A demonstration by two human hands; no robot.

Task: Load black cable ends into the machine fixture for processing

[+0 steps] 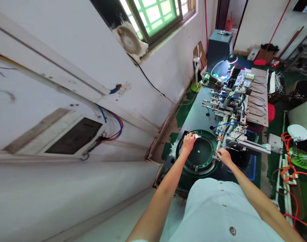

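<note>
A round dark-green feeder bowl (208, 150) with a stepped rim sits on the bench before me. My left hand (189, 142) is closed at its upper left rim, beside a small shiny metal piece (198, 136); what the fingers grip is hidden. My right hand (224, 157) is pinched at the bowl's right side, by the lower end of a narrow metal feed track (221, 140). Whatever lies between those fingertips is too small to name. The bowl's dark floor shows a light centre bolt (199, 151).
An assembly machine (234, 101) with cylinders and blue air tubes covers the bench beyond the bowl. A lit lamp (232, 59) and a solder-like spool (206, 78) stand farther back. A wall (118, 188) runs along my left. Orange hoses (291, 168) and a blue crate (251, 171) are on the right.
</note>
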